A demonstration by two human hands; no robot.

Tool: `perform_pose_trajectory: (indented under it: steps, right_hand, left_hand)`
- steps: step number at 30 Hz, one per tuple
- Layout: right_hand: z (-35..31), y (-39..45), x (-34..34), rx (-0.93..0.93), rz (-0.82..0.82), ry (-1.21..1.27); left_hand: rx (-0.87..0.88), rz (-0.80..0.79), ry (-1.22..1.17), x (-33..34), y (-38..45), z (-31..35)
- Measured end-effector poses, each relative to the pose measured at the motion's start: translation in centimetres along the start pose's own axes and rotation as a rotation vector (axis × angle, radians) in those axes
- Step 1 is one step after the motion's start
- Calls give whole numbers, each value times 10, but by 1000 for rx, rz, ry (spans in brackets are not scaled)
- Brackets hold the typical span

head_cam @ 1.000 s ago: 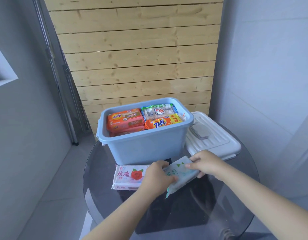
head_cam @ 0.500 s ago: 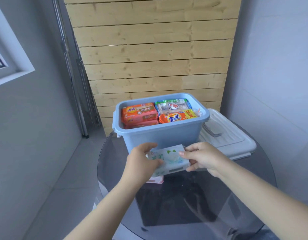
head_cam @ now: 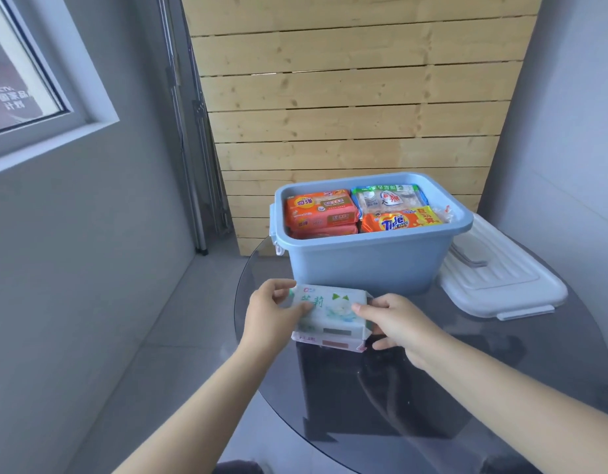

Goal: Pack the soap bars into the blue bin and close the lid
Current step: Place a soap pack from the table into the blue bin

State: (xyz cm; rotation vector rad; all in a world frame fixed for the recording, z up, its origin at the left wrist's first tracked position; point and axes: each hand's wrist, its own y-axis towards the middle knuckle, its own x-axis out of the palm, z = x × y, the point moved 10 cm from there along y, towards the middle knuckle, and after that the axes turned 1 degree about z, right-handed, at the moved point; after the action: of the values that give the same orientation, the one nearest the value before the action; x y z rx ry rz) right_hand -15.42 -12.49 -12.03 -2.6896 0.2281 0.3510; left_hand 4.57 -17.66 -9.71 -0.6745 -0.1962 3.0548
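Soap is stacking up: the green-print pack [head_cam: 330,307], tilted on the table [head_cam: 501,371] a second ago, is now sitting level on the pink pack [head_cam: 330,344], both hands — left hand [head_cam: 272,314], right hand [head_cam: 398,323] — clamping the pair's ends just near the blue bin [head_cam: 364,265]. Both are likely going in together — the white lid [head_cam: 501,285] is waiting at right.

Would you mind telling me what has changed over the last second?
Both hands, left and right, turned the green soap pack level and set it atop the pink pack. The blue bin stayed open, and the lid stayed on the table.
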Motion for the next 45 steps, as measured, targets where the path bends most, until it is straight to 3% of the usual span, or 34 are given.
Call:
perform_pose_trajectory:
  steps: [5, 11, 18, 23, 33, 39, 45]
  right_hand:
    - [9, 1, 4, 94, -46, 10]
    - [8, -4, 7, 115, -114, 147]
    - [-1, -25, -20, 84, -95, 87]
    - [-32, -51, -55, -56, -31, -28]
    - [-112, -62, -94, -335, 92, -74]
    - [-144, -19, -86, -297, 104, -13]
    - [-155, 25, -82, -228, 125, -48]
  left_hand:
    - [-232, -269, -126, 17, -2, -28]
    - [-292, -307, -236, 21, -9, -27]
    - [-195, -320, -207, 27, -35, 3]
    - [-58, -329, -172, 26, -59, 47]
    - [186, -173, -182, -8, -57, 136]
    - [205, -152, -161, -21, -19, 160]
    - [129, -168, 17, -16, 31, 153]
